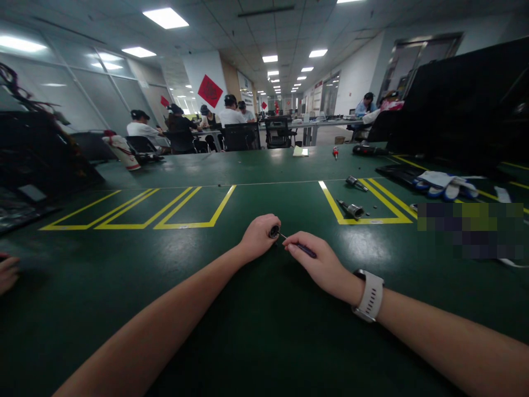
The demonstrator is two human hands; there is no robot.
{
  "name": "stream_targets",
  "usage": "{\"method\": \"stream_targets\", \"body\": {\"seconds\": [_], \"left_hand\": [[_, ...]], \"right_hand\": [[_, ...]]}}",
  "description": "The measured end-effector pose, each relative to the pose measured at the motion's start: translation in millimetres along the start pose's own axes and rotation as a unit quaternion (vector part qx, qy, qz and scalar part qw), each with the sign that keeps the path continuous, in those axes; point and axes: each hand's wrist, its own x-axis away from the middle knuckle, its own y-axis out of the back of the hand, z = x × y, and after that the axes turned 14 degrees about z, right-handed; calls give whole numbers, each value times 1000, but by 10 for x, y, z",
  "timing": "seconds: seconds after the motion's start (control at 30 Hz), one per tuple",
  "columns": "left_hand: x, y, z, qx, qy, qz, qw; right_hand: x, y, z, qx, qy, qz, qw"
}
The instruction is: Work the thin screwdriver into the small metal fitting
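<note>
Two-handed work on a small part; clock directions are taken from the part, with 12 at the bench's far edge. The left hand (260, 238) is closed around a dark cylindrical part (273, 232), its open end turned toward 4 o'clock. At 4 o'clock, the right hand (320, 259) pinches a slim screwdriver (306, 251), its tip at the opening; whether it engages anything inside cannot be told. Should the left fingers' hold be too loose, the part could rotate under the tool; a slanting push could make the tip skid toward those fingers. Two metal pieces (354, 210) (356, 183) lie between 2 and 3 o'clock, beside tiny loose bits (375, 207), which a careless sleeve or wrist could scatter on the green bench (231, 353).
</note>
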Motion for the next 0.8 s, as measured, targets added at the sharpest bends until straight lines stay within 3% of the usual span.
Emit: {"method": "stream_targets", "body": {"seconds": [0.1,0.23,0.37,0.47,0.6,0.67,0.73,0.8], "left_hand": [[12,7,-1,-5,-12,9,1000],[19,-3,21,5,-20,16,1000],[11,-17,35,19,-18,4,1000],[5,-21,35,22,-15,-6,1000],[3,-17,26,6,-4,1,1000],[5,-13,17,-8,-1,5,1000],[9,-6,6,-22,0,8,1000],[15,3,-3,-26,-4,14,1000]], "right_hand": [[-19,36,-24,-117,-50,-2,992],[-64,112,-108,-325,-97,-27,941],[-96,150,-172,-416,-112,-20,902],[-84,129,-137,-373,-98,-32,922],[-31,57,4,-135,-59,-18,989],[-11,30,52,-29,-27,-5,999],[-6,26,55,3,-12,1,1000],[-15,46,19,-47,-27,8,998]]}}
